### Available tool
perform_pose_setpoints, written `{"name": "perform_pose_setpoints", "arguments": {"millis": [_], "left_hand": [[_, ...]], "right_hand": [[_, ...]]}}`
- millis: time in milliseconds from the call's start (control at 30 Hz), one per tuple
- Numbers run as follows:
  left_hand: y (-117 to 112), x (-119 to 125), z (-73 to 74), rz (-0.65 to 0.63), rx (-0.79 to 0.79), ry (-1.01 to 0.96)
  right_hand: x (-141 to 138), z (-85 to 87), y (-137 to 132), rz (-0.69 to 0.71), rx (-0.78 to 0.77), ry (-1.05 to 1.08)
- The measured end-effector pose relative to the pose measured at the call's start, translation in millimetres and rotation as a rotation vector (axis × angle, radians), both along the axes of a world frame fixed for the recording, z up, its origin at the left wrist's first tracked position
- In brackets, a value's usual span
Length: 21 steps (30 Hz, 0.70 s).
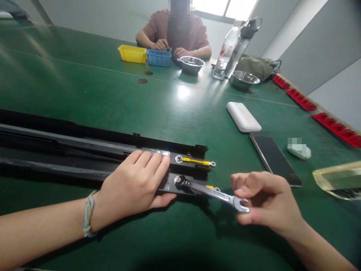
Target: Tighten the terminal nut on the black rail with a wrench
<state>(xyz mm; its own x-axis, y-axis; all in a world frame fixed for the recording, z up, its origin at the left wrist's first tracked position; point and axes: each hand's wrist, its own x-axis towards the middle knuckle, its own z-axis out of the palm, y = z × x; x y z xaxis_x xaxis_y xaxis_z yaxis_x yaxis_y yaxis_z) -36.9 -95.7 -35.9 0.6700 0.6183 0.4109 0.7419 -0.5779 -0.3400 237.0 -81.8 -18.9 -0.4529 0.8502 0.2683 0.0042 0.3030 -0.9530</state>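
Two long black metal rails lie side by side, reaching in from the left. My left hand is wrapped over their near end, thumb along the front edge. A silver combination wrench has its ring end around a nut on the nearer rail. My right hand pinches the wrench's open-jaw end between thumb and fingers. A yellow wire with ring terminals is fastened to the farther rail. Mostly hidden behind the wrench is a second yellow wire on the nearer rail.
Across the green table sits a person by a yellow bin, a blue bin and a metal bowl. Bottles, a white power bank, a phone and red trays are at right.
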Motion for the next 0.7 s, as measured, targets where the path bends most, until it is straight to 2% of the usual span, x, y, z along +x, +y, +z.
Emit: {"name": "perform_pose_setpoints", "arguments": {"millis": [100,367,533,700], "left_hand": [[0.2,0.0,0.6,0.003,-0.001,0.003],[-0.3,0.7,-1.6,-0.008,0.009,-0.001],[-2.8,0.0,-1.1,-0.004,0.008,0.004],[-4.4,-3.8,0.0,-0.004,-0.011,-0.012]], "right_hand": [[-2.9,0.7,-2.5,0.035,0.013,0.018],[0.8,-1.7,0.0,-0.015,0.008,-0.017],[4.0,-0.4,5.3,-0.206,0.012,-0.084],[2.4,-6.8,10.5,-0.304,-0.119,-0.059]]}}
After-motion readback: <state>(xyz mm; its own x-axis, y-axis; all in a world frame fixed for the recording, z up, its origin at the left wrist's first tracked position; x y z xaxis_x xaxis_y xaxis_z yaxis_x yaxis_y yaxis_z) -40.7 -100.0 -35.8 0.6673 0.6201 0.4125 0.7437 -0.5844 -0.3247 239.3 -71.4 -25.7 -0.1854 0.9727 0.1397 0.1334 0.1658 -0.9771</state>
